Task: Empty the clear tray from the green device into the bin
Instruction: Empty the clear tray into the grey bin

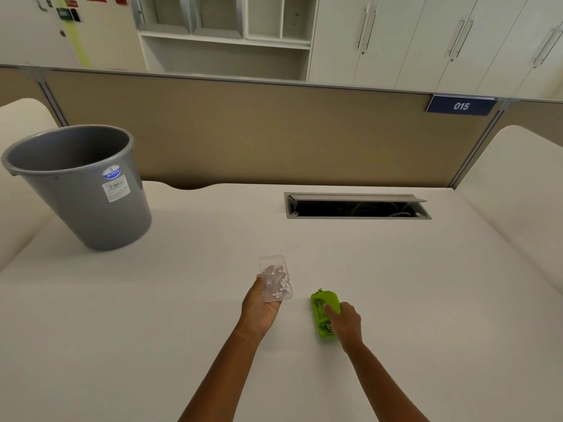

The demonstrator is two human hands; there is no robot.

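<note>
Left hand (261,307): fingers curled under the clear tray (275,278), thumb clamped on its near left edge; tray held roughly level, clear of the bench (396,284), open side up. Small white paper bits (281,284) are seen loose inside, gathered toward the right wall. Right hand (345,322): fingers closed over the green device (324,312), which is pinned flat on the bench just right of the tray. Step judged: carry to the bin (76,184). The tray is best kept level until it is over the rim, then tipped with one short end down inside the mouth, since such light bits are easily scattered. The bin stands on the bench, far left and well apart, mouth open. Open bench lies between. The open cable hatch (356,206) lies far right, off the likely path.
</note>
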